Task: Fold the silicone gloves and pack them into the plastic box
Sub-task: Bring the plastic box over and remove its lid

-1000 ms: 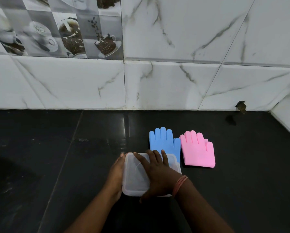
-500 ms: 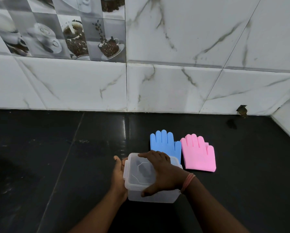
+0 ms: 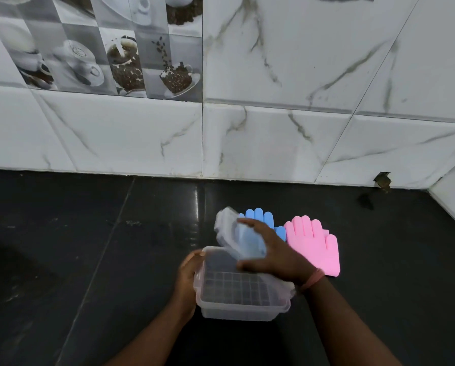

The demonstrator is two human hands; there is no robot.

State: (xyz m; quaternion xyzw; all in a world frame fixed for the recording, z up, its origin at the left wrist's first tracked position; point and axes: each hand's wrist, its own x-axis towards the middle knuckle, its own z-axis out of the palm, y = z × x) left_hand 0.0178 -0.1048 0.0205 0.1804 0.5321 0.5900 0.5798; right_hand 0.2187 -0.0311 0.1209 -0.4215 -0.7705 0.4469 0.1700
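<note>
The dark, glossy worktop [image 3: 115, 260] carries a clear plastic box [image 3: 237, 310] near the front; a blue glove [image 3: 260, 216] and pink glove [image 3: 313, 247] lie flat behind it, touching.

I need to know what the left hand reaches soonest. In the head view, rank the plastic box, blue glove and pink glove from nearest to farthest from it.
1. Plastic box: touching the left hand, on its right.
2. Blue glove: behind the box, partly hidden by the lifted lid.
3. Pink glove: farthest right, beside the blue one.
</note>
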